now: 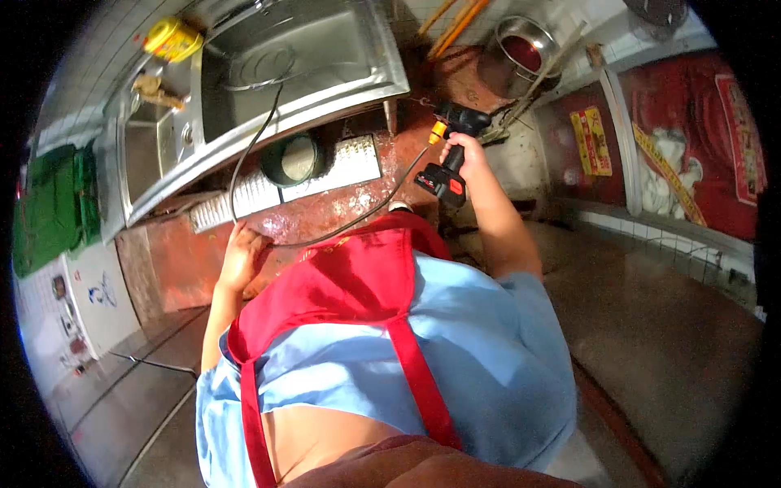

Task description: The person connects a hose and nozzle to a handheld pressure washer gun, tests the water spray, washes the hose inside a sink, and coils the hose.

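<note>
1. Left hand (244,254): fingertips blurred against the black hose (236,177).
2. Lettering on the yellow strips (593,142): too blurred to read.
3. Dark round object (657,11): cut off by the top edge.
4. Metal pot (529,27): reddish contents too blurred to identify.

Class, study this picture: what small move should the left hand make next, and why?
Probably the left hand should ease the dark hose away from the red apron: the hose runs from the sink, through that hand, close along the apron's edge to the power tool.
</note>
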`<move>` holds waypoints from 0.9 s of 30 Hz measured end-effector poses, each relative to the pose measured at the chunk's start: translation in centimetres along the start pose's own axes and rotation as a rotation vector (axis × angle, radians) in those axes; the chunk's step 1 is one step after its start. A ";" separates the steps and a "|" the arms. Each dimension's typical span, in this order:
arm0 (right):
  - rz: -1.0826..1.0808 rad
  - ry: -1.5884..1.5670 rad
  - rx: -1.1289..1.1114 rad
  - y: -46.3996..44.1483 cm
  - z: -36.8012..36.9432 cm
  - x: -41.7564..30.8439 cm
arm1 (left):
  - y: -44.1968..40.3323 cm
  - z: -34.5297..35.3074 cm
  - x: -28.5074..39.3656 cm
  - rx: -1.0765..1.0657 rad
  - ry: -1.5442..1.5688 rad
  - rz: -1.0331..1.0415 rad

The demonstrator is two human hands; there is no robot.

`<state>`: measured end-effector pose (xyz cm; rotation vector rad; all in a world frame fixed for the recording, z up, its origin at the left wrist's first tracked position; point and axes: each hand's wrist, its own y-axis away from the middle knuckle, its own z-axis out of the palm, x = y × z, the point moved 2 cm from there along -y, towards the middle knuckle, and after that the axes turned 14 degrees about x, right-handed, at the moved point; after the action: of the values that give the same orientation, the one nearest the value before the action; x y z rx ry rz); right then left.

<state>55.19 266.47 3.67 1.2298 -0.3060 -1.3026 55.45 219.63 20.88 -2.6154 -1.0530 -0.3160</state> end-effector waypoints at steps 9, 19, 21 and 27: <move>-0.072 0.196 0.033 6.1 1.6 8.4 | 6.7 -0.9 -5.7 0.043 0.052 0.063; -0.177 0.562 0.094 9.3 7.1 19.0 | 12.1 -2.5 -9.3 0.125 0.102 0.104; -0.208 0.633 0.044 9.3 8.4 20.3 | 13.0 -2.3 -9.6 0.128 0.072 0.106; -0.301 0.768 0.095 8.5 10.2 22.1 | 14.7 -1.5 -9.6 0.197 0.105 0.067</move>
<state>59.27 241.08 4.81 1.8033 0.3853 -0.9698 58.88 202.96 16.37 -2.4246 -0.9105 -0.3136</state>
